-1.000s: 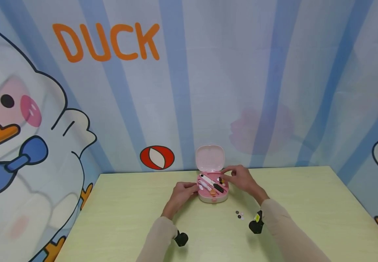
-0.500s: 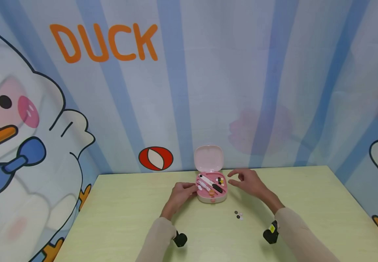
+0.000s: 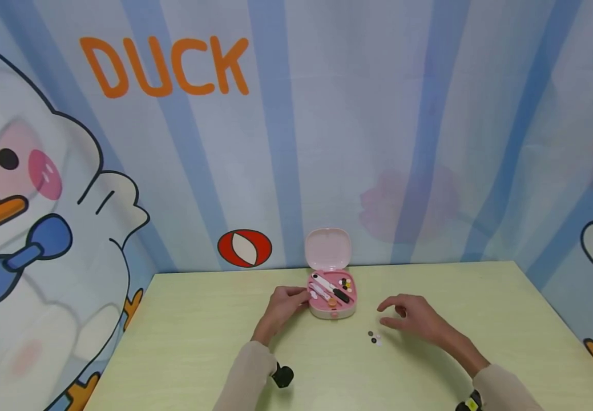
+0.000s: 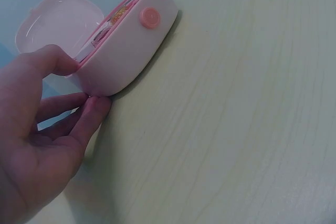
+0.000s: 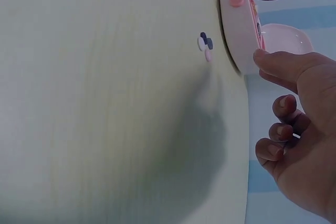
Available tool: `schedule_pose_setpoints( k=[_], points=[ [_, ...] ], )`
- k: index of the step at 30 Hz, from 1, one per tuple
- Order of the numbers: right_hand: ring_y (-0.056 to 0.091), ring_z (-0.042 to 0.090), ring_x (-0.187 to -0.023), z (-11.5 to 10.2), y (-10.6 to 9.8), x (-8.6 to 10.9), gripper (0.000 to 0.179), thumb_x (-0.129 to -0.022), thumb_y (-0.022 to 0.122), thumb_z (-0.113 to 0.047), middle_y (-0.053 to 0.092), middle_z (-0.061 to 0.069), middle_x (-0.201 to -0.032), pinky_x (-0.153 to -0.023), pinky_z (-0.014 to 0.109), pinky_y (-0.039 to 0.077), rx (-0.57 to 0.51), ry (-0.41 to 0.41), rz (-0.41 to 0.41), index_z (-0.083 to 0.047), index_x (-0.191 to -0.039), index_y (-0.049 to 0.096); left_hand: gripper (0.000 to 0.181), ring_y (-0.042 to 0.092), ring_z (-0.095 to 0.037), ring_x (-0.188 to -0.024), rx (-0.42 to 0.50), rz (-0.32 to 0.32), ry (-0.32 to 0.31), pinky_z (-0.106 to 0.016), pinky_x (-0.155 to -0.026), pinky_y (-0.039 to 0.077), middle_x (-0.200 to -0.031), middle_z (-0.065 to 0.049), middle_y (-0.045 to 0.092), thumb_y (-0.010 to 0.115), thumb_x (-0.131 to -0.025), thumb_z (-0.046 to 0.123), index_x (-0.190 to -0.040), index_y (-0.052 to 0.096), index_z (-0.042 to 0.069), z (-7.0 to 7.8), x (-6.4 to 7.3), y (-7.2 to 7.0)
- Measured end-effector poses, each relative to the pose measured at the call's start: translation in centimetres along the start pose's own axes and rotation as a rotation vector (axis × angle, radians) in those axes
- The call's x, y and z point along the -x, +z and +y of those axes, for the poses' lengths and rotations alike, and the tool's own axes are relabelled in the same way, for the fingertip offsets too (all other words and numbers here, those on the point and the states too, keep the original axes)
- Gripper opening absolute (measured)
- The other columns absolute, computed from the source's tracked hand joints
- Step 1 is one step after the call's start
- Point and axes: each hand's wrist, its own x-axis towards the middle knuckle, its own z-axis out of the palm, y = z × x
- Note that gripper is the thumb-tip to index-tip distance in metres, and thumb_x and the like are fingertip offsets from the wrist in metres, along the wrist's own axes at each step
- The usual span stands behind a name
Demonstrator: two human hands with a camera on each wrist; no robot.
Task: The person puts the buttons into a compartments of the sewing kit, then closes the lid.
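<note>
one pink case (image 3: 331, 297) sits lid-up on the table (image 3: 198, 342), tools inside. left hand (image 3: 283, 305) grips its side; right hand (image 3: 411, 319), loosely curled and empty, hovers beside small buttons (image 3: 375, 337).

Pink case (image 3: 331, 297), pale green table (image 3: 183, 337), black, white and pink buttons (image 3: 374, 337).

The bench (image 3: 198, 342) lies open to the left and right of the pink case (image 3: 333, 305). The right hand (image 3: 414, 319) hovers near the small buttons (image 3: 375, 338), with bare bench between them. Behind the case its raised lid (image 3: 329, 248) and the curtain (image 3: 430, 142) block the way.
</note>
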Motion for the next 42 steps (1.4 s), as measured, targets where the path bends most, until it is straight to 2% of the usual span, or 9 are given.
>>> schedule_pose_setpoints(
  k=[9, 16, 23, 33, 42],
  points=[
    [0.035, 0.002, -0.064, 1.0, 1.0, 2.6, 0.018, -0.091, 0.081, -0.019, 0.042, -0.010, -0.070, -0.058, 0.025, 0.032, -0.028, -0.029, -0.045, -0.011, -0.106, 0.077, 0.041, 0.069, -0.027, -0.110, -0.020, 0.003, 0.011, -0.038, -0.098, 0.057, -0.129, -0.019, 0.068, 0.068, -0.101, 0.020, -0.131, 0.066, -0.008, 0.0, 0.0, 0.1],
    [0.037, 0.002, -0.065, 1.4, 1.8, 3.3, 0.017, -0.088, 0.083, -0.019, 0.041, -0.010, -0.069, -0.060, 0.024, 0.033, 0.007, -0.014, -0.041, -0.014, -0.103, 0.077, 0.040, 0.069, -0.026, -0.110, -0.013, 0.003, 0.014, -0.038, -0.098, 0.057, -0.128, -0.018, 0.068, 0.068, -0.101, 0.019, -0.131, 0.066, -0.008, -0.1, -0.1, 0.1],
    [0.039, 0.003, -0.066, 1.3, 2.1, 3.0, 0.016, -0.088, 0.083, -0.016, 0.045, -0.008, -0.070, -0.060, 0.025, 0.034, 0.044, 0.005, -0.033, -0.014, -0.103, 0.077, 0.041, 0.069, -0.026, -0.110, -0.019, 0.001, 0.017, -0.039, -0.098, 0.057, -0.128, -0.018, 0.068, 0.068, -0.101, 0.020, -0.131, 0.066, -0.008, -0.1, -0.1, 0.1],
    [0.039, 0.003, -0.065, 1.2, 2.5, 1.8, 0.015, -0.091, 0.080, -0.015, 0.047, -0.010, -0.070, -0.059, 0.024, 0.033, 0.009, -0.033, -0.064, -0.015, -0.107, 0.080, 0.041, 0.069, -0.028, -0.111, -0.007, 0.005, 0.002, -0.039, -0.099, 0.057, -0.129, -0.019, 0.068, 0.069, -0.101, 0.021, -0.132, 0.066, -0.007, -0.1, 0.0, 0.2],
    [0.038, 0.003, -0.065, 0.9, 2.8, 1.3, 0.009, -0.091, 0.078, -0.010, 0.051, -0.012, -0.071, -0.058, 0.023, 0.033, 0.017, -0.039, -0.067, -0.017, -0.096, 0.082, 0.042, 0.069, -0.027, -0.112, -0.013, 0.011, -0.014, -0.037, -0.098, 0.057, -0.129, -0.018, 0.068, 0.069, -0.101, 0.022, -0.132, 0.066, -0.006, 0.0, -0.1, 0.1]
  ],
)
